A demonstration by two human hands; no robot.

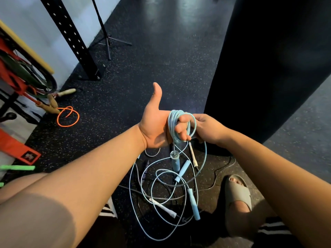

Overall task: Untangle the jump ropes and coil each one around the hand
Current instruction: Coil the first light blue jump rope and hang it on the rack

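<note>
My left hand (155, 122) is raised palm toward me with the thumb up, and its fingers curl round a coil of light blue jump rope (172, 125) wound several times about them. My right hand (208, 128) pinches a loop of that same rope at the coil's right side. One blue handle (175, 161) hangs just below the coil. On the floor beneath lies a tangle of ropes (161, 192): more light blue rope with blue handles (194, 204), a white-handled rope (163, 208) and thin dark cords.
A black punching bag (268, 68) hangs close on the right. A black perforated rack post (71, 38) and a tripod stand (108, 40) are at the back left. An orange rope (68, 116) with wooden handles lies at left. My sandalled foot (238, 199) is beside the tangle.
</note>
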